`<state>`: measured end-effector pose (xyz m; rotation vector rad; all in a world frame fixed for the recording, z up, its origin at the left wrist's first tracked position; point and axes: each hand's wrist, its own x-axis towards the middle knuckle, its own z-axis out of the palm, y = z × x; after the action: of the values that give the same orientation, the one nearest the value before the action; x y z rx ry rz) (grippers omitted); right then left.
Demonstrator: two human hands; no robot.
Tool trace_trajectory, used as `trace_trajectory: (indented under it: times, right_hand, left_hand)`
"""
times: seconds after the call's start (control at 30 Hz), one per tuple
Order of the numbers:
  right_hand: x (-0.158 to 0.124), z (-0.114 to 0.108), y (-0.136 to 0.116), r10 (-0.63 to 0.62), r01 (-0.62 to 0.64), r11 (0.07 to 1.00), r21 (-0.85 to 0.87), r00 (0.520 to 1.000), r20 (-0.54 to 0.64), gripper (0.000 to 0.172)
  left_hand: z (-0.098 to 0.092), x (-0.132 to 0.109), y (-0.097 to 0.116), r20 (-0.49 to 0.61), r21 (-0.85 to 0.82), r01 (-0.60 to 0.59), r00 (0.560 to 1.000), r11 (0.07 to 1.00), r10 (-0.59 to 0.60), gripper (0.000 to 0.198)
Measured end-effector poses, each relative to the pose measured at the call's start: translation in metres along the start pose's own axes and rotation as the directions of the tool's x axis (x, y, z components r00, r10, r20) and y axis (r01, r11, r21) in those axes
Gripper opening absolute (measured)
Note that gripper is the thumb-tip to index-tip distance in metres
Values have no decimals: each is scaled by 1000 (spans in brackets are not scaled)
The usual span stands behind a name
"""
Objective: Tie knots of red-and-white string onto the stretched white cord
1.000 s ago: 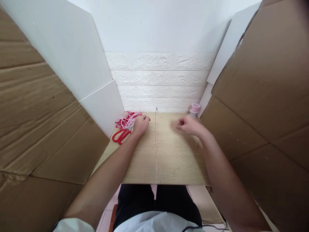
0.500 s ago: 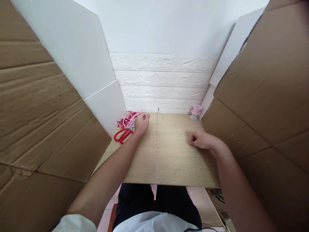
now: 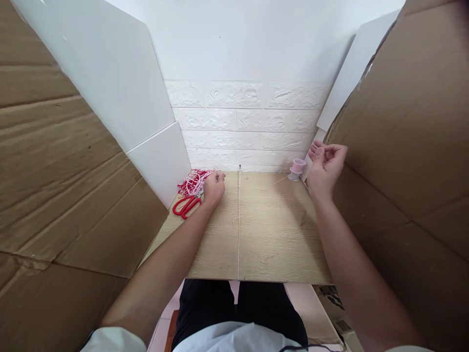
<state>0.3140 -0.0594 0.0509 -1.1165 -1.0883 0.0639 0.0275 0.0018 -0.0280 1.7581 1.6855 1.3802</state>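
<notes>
A thin pale cord (image 3: 239, 230) runs taut down the middle of the wooden table from a small dark hook (image 3: 240, 166) at the wall edge. To its left, my left hand (image 3: 214, 188) is closed in a pinch low over the table; what its fingers hold is too small to make out. My right hand (image 3: 325, 168) is raised at the right side, fingers curled together. A fine thread (image 3: 280, 180) slants up toward it and looks held there, though its end is lost against the hand. Other fine thread strands (image 3: 238, 199) cross near the cord.
Beside my left hand lie red-handled scissors (image 3: 186, 205) and a tangle of red and white cords (image 3: 196, 182). Two thread spools (image 3: 297, 167), pink and whitish, stand stacked at the back right. Cardboard panels (image 3: 395, 122) flank both sides; a white brick-patterned wall (image 3: 249, 120) closes the back.
My right hand has lifted from the table, up and to the right, and turned; the thread beside it now slants upward. My left hand stays almost in place.
</notes>
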Motion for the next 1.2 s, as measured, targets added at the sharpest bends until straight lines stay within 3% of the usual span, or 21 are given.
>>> trace_trajectory:
  times: [0.1,0.2,0.27,0.3,0.37,0.43,0.47,0.7,0.73,0.87,1.03,1.2]
  right_hand:
    - [-13,20,-4,88,-98,992,85,990,114,20]
    - [-35,37,-2,180,-280,936,213,902,393,26]
    - [-52,45,-1,196,-420,876,236,759,621,33]
    - [-60,48,0,187,-481,849,217,658,729,37]
    - [-72,51,1,132,-581,802,138,398,908,41]
    - [-80,53,4,91,-632,773,52,191,977,41]
    - [-83,54,6,88,-643,766,13,125,988,41]
    - [-67,39,11,179,-565,788,-243,-168,969,27]
    - [-62,34,11,207,-540,794,-278,-190,960,24]
    - [-44,18,17,327,-430,823,-370,-175,929,13]
    - [-42,17,22,262,-298,920,-254,-13,965,8]
    - [-47,21,10,209,-188,959,-213,-38,977,8]
  left_hand:
    - [2,1,-2,-21,-56,16,1000,998,-17,23]
    - [2,1,-1,-1,-53,32,999,998,-32,27]
    - [2,0,-2,18,-44,32,999,999,-32,29]
    - [3,0,-2,20,-40,30,999,999,-29,31]
    - [4,1,-4,15,-42,23,1000,999,-23,33]
    - [5,1,-7,15,-56,23,1000,998,-22,36]
    - [5,1,-8,18,-64,23,1000,998,-22,37]
    - [4,2,-7,50,-69,50,998,996,-47,39]
    - [4,2,-6,54,-70,51,997,996,-48,39]
    - [3,1,-5,57,-56,35,998,998,-32,38]
    - [0,1,-2,51,1,10,999,1000,-10,33]
    - [0,1,0,53,-1,4,999,1000,-4,33]
